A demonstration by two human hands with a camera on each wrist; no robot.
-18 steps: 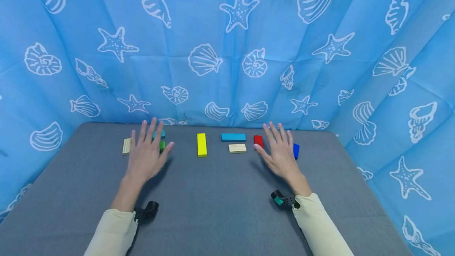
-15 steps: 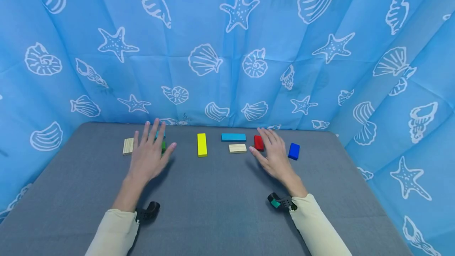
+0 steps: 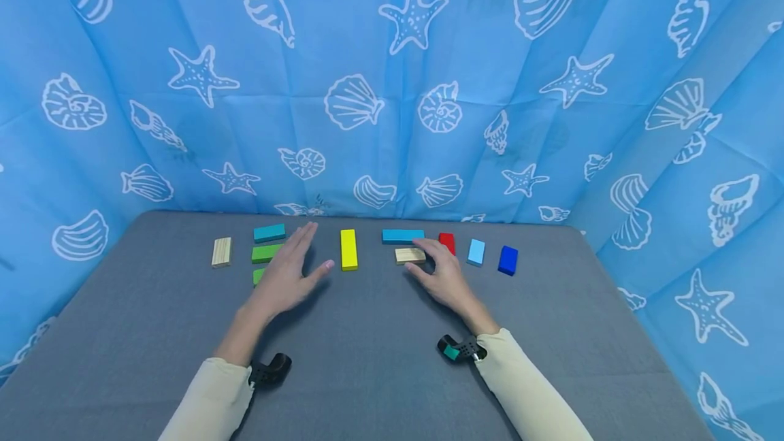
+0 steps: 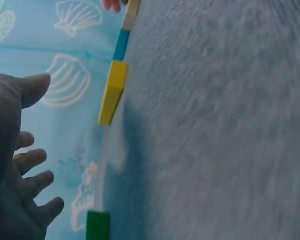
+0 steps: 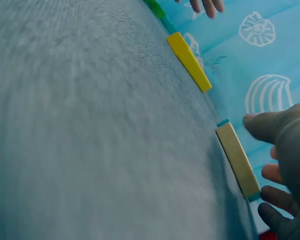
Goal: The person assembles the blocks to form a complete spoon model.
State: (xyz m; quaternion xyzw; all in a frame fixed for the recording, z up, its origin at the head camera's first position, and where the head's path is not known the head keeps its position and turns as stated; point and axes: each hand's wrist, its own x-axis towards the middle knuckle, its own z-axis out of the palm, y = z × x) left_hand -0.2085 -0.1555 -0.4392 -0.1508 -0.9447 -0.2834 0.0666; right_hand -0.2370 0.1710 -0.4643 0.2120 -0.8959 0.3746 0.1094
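My left hand [image 3: 288, 278] hovers over the table with its fingers extended and thumb apart, holding nothing. It partly covers two green blocks [image 3: 265, 254] and lies left of the yellow block [image 3: 348, 250]. My right hand [image 3: 446, 278] holds nothing either; its fingers are gently bent, with thumb and fingertips at the right end of the plain wooden block [image 3: 405, 255]. Behind that block lies a long blue block [image 3: 401, 236]. A red block [image 3: 447, 242] shows just beyond the right hand's fingers. In the right wrist view the wooden block [image 5: 237, 160] appears beside the thumb.
At the right lie a light blue block [image 3: 476, 252] and a dark blue block [image 3: 508, 260]. Toward the left are another wooden block [image 3: 222, 252] and a teal block [image 3: 269, 233]. A blue seashell curtain [image 3: 392, 141] hangs behind the grey table [image 3: 367, 373].
Both hands have moved inward. The left shifts right toward the yellow block, uncovering the teal and green blocks; the right shifts left to the wooden block, uncovering the light blue and dark blue ones.
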